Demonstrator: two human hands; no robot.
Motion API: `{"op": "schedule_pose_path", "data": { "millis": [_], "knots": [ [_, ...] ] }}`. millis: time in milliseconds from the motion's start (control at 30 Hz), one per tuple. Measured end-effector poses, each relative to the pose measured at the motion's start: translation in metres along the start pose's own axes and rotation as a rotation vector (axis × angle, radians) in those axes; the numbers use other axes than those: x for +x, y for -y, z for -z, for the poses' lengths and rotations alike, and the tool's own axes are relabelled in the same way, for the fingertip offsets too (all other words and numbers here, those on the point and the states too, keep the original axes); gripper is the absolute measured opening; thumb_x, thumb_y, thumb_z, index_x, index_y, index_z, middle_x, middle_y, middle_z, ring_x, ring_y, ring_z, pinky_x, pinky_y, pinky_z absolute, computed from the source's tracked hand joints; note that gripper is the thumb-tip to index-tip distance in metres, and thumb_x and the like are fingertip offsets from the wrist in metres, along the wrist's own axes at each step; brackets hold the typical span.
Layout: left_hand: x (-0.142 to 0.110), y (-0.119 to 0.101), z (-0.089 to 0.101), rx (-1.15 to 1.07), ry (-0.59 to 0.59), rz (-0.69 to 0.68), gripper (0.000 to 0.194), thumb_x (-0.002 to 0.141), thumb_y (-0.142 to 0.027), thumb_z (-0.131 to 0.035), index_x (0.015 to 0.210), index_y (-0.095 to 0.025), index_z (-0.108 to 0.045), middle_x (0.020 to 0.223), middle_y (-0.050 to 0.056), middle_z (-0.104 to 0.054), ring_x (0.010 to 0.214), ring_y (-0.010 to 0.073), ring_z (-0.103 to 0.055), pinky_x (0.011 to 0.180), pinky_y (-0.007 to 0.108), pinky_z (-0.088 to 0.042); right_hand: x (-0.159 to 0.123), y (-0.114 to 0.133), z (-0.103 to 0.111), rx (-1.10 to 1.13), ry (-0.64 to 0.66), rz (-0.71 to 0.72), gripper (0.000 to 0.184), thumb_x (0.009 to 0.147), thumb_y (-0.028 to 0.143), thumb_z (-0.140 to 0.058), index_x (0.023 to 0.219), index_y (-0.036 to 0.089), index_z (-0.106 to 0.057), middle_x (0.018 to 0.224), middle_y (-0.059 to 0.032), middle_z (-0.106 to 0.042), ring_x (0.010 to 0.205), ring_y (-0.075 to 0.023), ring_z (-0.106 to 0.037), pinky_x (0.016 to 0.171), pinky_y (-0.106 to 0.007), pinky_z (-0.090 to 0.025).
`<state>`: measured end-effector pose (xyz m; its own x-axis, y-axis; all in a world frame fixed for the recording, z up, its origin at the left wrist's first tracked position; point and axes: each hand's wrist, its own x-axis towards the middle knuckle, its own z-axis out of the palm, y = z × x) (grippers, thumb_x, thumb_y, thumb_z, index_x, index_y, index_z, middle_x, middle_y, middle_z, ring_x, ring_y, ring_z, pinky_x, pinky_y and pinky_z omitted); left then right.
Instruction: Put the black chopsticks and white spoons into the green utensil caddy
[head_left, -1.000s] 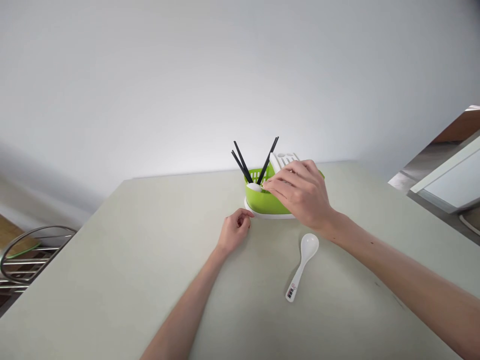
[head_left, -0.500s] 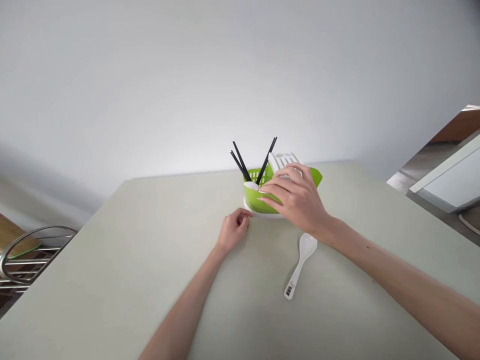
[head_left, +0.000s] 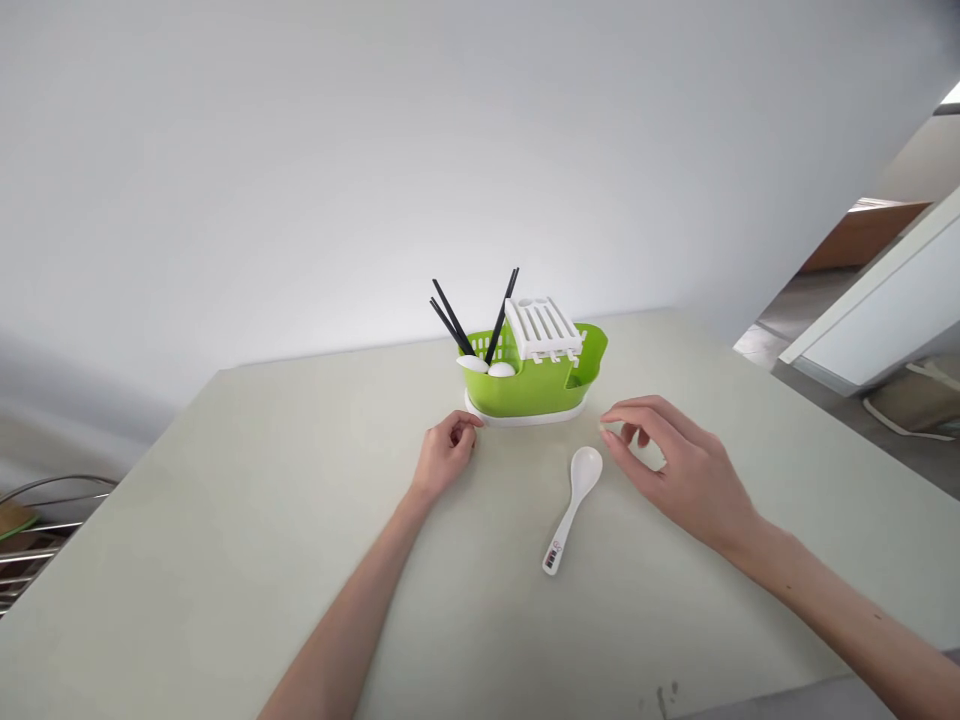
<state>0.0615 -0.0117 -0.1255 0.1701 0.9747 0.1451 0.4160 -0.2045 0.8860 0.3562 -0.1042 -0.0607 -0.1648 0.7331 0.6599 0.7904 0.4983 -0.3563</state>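
Note:
A green utensil holder (head_left: 536,401) with a white slotted rack (head_left: 544,328) on top stands on a white base tray (head_left: 525,420) near the wall. Black chopsticks (head_left: 500,318) lean out of its left part, beside two white rounded spoon ends (head_left: 472,364). My left hand (head_left: 445,452) rests on the table with curled fingers, its index fingertip at the tray's left front edge. My right hand (head_left: 667,455) hovers to the right of a white spoon (head_left: 576,505), thumb and index finger slightly apart and nothing between them. That spoon lies bowl-end away from me, touched by neither hand.
The pale table (head_left: 300,480) reaches back to a grey-white wall (head_left: 360,180). A metal rack (head_left: 52,525) stands past the left edge. At the right, beyond the table, is a white panel (head_left: 885,310). Small dark marks (head_left: 661,697) show near the front edge.
My right hand has drawn back from the holder, down and to the right, uncovering the rack and a second spoon end. My left hand stays by the tray. The view has shifted slightly right.

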Motion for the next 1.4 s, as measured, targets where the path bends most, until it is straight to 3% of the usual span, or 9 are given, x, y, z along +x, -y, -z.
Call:
{"op": "schedule_pose_path", "data": {
  "millis": [133, 300, 433, 533, 633, 733, 833, 1100, 1400],
  "knots": [
    [0.000, -0.001, 0.000, 0.008, -0.002, -0.002, 0.023, 0.087, -0.026, -0.049, 0.097, -0.020, -0.068, 0.065, -0.004, -0.056, 0.057, 0.0130, -0.047, 0.059, 0.025, -0.039, -0.024, -0.013, -0.004, 0.064, 0.262, -0.351, 0.024, 0.103, 0.049, -0.058, 0.113, 0.028, -0.062, 0.122, -0.0056, -0.071, 0.074, -0.0172, -0.073, 0.061, -0.032, -0.056],
    [-0.002, -0.003, 0.000, 0.012, -0.005, 0.001, 0.024, 0.087, -0.025, -0.048, 0.097, -0.019, -0.069, 0.067, -0.003, -0.059, 0.058, 0.0130, -0.048, 0.059, 0.025, -0.039, -0.032, -0.019, -0.018, 0.183, 0.463, -0.589, 0.036, 0.101, 0.059, -0.053, 0.116, 0.027, -0.061, 0.115, -0.0046, -0.073, 0.076, -0.0192, -0.075, 0.069, -0.035, -0.057],
    [-0.003, -0.003, 0.000, 0.015, -0.002, 0.000, 0.024, 0.087, -0.025, -0.049, 0.097, -0.019, -0.070, 0.067, -0.003, -0.058, 0.058, 0.0132, -0.048, 0.059, 0.025, -0.039, -0.028, -0.018, -0.031, 0.126, 0.514, -0.586, 0.034, 0.100, 0.055, -0.051, 0.113, 0.025, -0.060, 0.094, -0.0016, -0.073, 0.069, -0.0194, -0.070, 0.067, -0.034, -0.051],
    [-0.003, -0.002, 0.000, 0.024, 0.000, 0.002, 0.024, 0.087, -0.025, -0.049, 0.097, -0.019, -0.070, 0.067, -0.003, -0.058, 0.059, 0.0132, -0.048, 0.060, 0.025, -0.039, -0.026, -0.015, -0.039, 0.065, 0.518, -0.576, 0.031, 0.098, 0.054, -0.051, 0.105, 0.025, -0.059, 0.072, 0.0021, -0.065, 0.062, -0.0201, -0.063, 0.056, -0.031, -0.041],
    [-0.002, -0.001, 0.000, 0.026, 0.002, -0.001, 0.024, 0.088, -0.026, -0.049, 0.097, -0.020, -0.070, 0.066, -0.003, -0.058, 0.058, 0.0135, -0.048, 0.060, 0.026, -0.040, -0.027, -0.013, -0.043, 0.094, 0.540, -0.573, 0.031, 0.097, 0.056, -0.051, 0.090, 0.026, -0.056, 0.064, 0.0036, -0.058, 0.055, -0.0181, -0.055, 0.050, -0.028, -0.032],
    [-0.002, 0.000, 0.000, 0.026, 0.005, -0.008, 0.024, 0.088, -0.026, -0.049, 0.097, -0.020, -0.070, 0.067, -0.003, -0.059, 0.058, 0.0138, -0.049, 0.060, 0.026, -0.040, -0.031, -0.011, -0.045, 0.131, 0.558, -0.573, 0.042, 0.097, 0.060, -0.050, 0.073, 0.026, -0.045, 0.060, 0.0039, -0.052, 0.052, -0.0154, -0.045, 0.049, -0.027, -0.027],
    [-0.001, 0.001, -0.001, 0.024, 0.007, -0.002, 0.023, 0.088, -0.026, -0.049, 0.097, -0.020, -0.070, 0.066, -0.003, -0.059, 0.059, 0.0142, -0.050, 0.060, 0.026, -0.040, -0.035, -0.009, -0.044, 0.166, 0.556, -0.585, 0.049, 0.098, 0.063, -0.047, 0.068, 0.025, -0.036, 0.059, 0.0045, -0.045, 0.053, -0.0136, -0.036, 0.050, -0.027, -0.025],
    [-0.002, -0.001, -0.001, 0.033, 0.007, -0.008, 0.023, 0.088, -0.025, -0.049, 0.096, -0.020, -0.070, 0.066, -0.003, -0.059, 0.058, 0.0139, -0.050, 0.060, 0.026, -0.040, -0.029, 0.010, -0.035, 0.396, 0.562, -0.624, 0.053, 0.099, 0.071, -0.048, 0.073, 0.025, -0.041, 0.063, 0.0055, -0.040, 0.060, -0.0137, -0.031, 0.054, -0.027, -0.024],
    [-0.005, -0.001, 0.001, 0.015, 0.013, 0.004, 0.023, 0.088, -0.026, -0.049, 0.097, -0.020, -0.069, 0.065, -0.004, -0.057, 0.057, 0.0138, -0.048, 0.059, 0.026, -0.039, -0.017, 0.037, -0.033, 0.631, 0.552, -0.691, 0.055, 0.097, 0.073, -0.054, 0.075, 0.026, -0.035, 0.065, 0.0078, -0.029, 0.058, -0.0124, -0.027, 0.054, -0.027, -0.021]
  ]
}}
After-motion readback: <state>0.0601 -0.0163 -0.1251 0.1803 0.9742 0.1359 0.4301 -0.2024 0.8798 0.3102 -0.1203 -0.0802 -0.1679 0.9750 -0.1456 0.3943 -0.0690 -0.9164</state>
